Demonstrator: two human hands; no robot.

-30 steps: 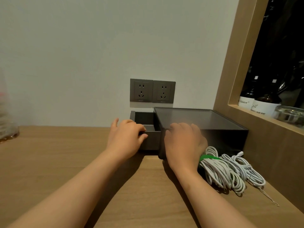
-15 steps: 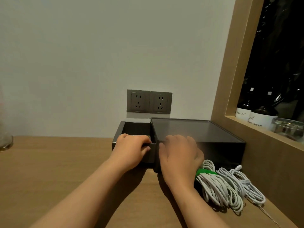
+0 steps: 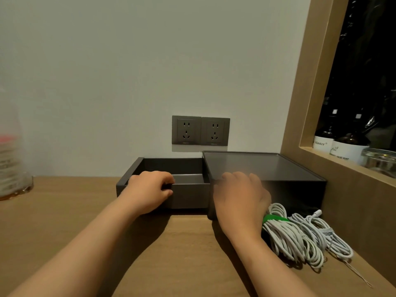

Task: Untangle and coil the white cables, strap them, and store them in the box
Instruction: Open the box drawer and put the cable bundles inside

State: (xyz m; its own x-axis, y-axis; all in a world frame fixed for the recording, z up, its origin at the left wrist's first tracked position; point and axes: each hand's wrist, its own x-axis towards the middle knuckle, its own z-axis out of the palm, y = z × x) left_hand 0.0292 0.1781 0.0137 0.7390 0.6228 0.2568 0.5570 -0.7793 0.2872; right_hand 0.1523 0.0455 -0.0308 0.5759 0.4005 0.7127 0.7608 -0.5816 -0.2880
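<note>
A dark grey box [image 3: 295,189] stands against the wall at the right of the wooden counter. Its drawer [image 3: 188,196] is slid out to the left and looks empty. My left hand [image 3: 150,191] grips the drawer's front wall, fingers curled over the rim. My right hand [image 3: 240,200] rests on the box's front left corner, fingers bent over its top edge. To the right of that hand lies a coiled bundle of white cables [image 3: 287,236] with a green strap [image 3: 272,218] round it. A second, looser white coil [image 3: 321,234] lies beside it.
Two grey wall sockets [image 3: 200,130] sit above the box. A wooden niche on the right holds dark bottles [image 3: 342,144] and a glass jar [image 3: 379,159]. A clear container [image 3: 12,168] stands at the far left of the counter [image 3: 64,211].
My left hand has pulled the drawer further out to the left, showing more of its inside. My right hand has stayed on the box.
</note>
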